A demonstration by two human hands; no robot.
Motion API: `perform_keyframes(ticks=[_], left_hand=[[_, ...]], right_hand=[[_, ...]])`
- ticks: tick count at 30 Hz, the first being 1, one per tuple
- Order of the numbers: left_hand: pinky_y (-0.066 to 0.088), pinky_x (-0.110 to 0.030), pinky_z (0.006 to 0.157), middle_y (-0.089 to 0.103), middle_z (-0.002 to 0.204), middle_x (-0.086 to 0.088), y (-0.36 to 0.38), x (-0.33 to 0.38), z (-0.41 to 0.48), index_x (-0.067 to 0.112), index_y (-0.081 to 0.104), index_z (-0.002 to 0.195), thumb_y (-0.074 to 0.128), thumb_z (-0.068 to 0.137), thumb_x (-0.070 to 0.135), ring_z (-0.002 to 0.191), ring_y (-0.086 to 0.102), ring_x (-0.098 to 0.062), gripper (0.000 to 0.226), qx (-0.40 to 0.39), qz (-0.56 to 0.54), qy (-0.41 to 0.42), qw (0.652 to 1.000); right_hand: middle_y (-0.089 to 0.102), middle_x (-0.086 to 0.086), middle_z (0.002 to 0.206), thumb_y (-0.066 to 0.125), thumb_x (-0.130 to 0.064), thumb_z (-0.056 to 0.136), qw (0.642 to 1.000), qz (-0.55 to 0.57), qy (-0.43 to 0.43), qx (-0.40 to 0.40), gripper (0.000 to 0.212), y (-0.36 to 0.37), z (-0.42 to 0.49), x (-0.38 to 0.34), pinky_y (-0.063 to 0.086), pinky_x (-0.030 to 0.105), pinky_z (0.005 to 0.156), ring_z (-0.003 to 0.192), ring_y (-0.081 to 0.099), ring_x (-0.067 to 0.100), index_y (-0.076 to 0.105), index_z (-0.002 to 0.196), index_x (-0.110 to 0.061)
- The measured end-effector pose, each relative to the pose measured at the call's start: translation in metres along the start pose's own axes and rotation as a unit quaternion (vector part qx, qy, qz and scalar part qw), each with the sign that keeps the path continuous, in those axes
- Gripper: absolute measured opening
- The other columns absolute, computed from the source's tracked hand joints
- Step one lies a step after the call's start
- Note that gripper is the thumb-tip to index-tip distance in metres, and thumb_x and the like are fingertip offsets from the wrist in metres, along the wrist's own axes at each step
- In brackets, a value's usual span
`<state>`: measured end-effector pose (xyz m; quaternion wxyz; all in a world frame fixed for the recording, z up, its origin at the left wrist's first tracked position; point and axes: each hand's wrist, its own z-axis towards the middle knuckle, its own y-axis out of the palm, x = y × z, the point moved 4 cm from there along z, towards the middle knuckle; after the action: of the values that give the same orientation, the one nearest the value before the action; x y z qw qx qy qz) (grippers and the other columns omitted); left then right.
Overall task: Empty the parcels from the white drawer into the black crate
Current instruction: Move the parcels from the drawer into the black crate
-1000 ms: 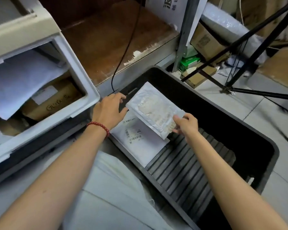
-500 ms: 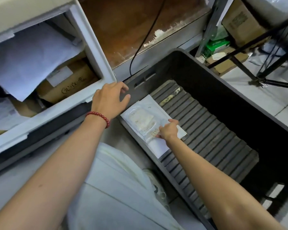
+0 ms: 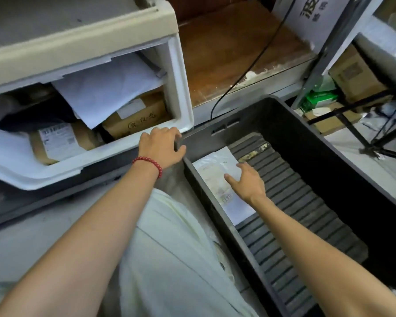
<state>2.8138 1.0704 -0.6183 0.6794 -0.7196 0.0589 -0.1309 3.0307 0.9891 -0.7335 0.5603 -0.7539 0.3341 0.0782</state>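
The white drawer stands pulled out at the left. It holds a white mailer, two brown boxes and a dark bag. The black crate sits on the floor to its right, with a ribbed bottom. A clear plastic packet lies on a white mailer in the crate's near-left corner. My left hand, a red bead bracelet at its wrist, grips the crate's corner rim beside the drawer. My right hand hovers over the packet, fingers spread, holding nothing.
A worn brown shelf board with a black cable runs behind the crate. Black tripod legs, cardboard boxes and a green box crowd the far right. My pale trouser leg lies between the arms.
My right hand carried the clear packet down onto the white mailer in the crate, let it go and opened. My left hand stayed at the crate's corner.
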Motion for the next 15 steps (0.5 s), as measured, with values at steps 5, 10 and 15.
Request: perform_keyframes(ticks=[5, 10, 15], left_hand=[[0.041, -0.039, 0.089, 0.064, 0.117, 0.001, -0.040, -0.039, -0.028, 0.025, 0.057, 0.120, 0.053, 0.088, 0.046, 0.111, 0.054, -0.025, 0.038, 0.034, 0.044, -0.019, 0.998], [0.041, -0.041, 0.090, 0.062, 0.121, -0.006, -0.071, -0.099, -0.077, 0.022, 0.057, 0.123, 0.055, 0.088, 0.043, 0.114, 0.053, -0.029, 0.040, 0.049, 0.044, -0.103, 0.992], [0.042, -0.039, 0.086, 0.062, 0.121, -0.004, -0.095, -0.143, -0.119, 0.022, 0.054, 0.124, 0.053, 0.089, 0.044, 0.113, 0.054, -0.029, 0.042, 0.075, 0.042, -0.149, 0.985]], right_hand=[[0.042, 0.002, 0.150, 0.052, -0.052, 0.093, 0.985, -0.015, -0.168, 0.033, 0.056, -0.045, -0.019, -0.072, 0.035, 0.044, 0.112, 0.137, 0.040, 0.023, 0.048, 0.139, -0.020], [0.056, 0.006, 0.137, 0.054, -0.047, 0.094, 0.970, 0.071, -0.233, -0.014, 0.051, -0.068, -0.047, -0.158, 0.044, 0.035, 0.098, 0.122, 0.053, 0.023, 0.051, 0.136, -0.017], [0.055, 0.003, 0.138, 0.053, -0.042, 0.096, 0.938, 0.027, -0.342, -0.053, 0.049, -0.070, -0.083, -0.240, 0.035, 0.022, 0.091, 0.125, 0.051, 0.021, 0.050, 0.137, -0.014]])
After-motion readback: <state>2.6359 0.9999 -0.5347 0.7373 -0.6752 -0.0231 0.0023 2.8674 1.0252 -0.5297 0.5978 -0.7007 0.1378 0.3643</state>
